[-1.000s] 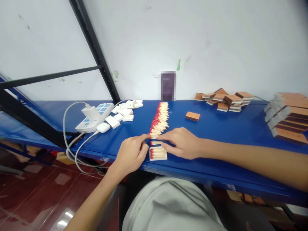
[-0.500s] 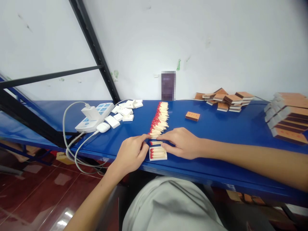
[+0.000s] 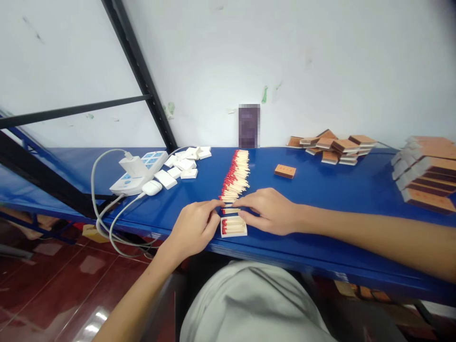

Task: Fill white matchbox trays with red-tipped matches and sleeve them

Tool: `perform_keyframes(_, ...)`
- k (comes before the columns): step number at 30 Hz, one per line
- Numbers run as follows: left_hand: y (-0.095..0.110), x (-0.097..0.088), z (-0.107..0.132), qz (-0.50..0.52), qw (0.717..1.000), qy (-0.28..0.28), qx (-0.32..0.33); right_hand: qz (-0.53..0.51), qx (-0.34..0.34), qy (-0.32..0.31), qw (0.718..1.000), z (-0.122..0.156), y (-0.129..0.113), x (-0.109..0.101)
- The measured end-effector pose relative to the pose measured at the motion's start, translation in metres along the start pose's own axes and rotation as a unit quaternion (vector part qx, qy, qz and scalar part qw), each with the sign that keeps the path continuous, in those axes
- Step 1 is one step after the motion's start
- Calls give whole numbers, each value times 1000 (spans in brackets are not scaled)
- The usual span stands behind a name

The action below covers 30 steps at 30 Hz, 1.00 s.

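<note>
My left hand (image 3: 195, 228) and my right hand (image 3: 269, 211) face each other over a narrow row of red-headed matches (image 3: 237, 175). Each index finger is stretched out, with its thumb apart from it. Between the two index fingertips, at the near end of the row, lie a few matches (image 3: 229, 205); the left fingertip is at the head end and the right at the plain end. Just nearer me are a few loose matches (image 3: 231, 211). Below them sits a white open matchbox tray (image 3: 234, 234) partly filled with matches, both thumbs close to its upper corners.
White matchbox trays (image 3: 185, 164) lie in a pile at left, beside a power strip (image 3: 156, 162) with cables. One orange matchbox cover (image 3: 285, 171) lies right of the row. More covers are heaped (image 3: 329, 145) by the wall and stacked (image 3: 427, 173) at far right.
Both index fingertips have shifted slightly towards the tray. The matches between them now stand a little apart from the row and nearer the loose ones.
</note>
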<state>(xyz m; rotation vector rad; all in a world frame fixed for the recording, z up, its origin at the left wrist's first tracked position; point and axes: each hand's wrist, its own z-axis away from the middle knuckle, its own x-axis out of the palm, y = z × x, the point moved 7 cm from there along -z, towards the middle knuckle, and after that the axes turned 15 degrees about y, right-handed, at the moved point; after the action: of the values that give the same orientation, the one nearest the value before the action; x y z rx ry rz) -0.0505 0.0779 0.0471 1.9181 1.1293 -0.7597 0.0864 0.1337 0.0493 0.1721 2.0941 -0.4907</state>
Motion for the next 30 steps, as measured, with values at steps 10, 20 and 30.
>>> perform_keyframes(10, -1, 0, 1, 4, 1000, -2, 3, 2, 2, 1, 1000, 0, 0, 0)
perform_keyframes(20, 1, 0, 2, -3, 1000, 4, 4, 6, 7, 17, 1000, 1, 2, -2)
perform_keyframes(30, -3, -1, 0, -39, 999, 4, -35, 38, 21, 9, 999, 0, 3, -1)
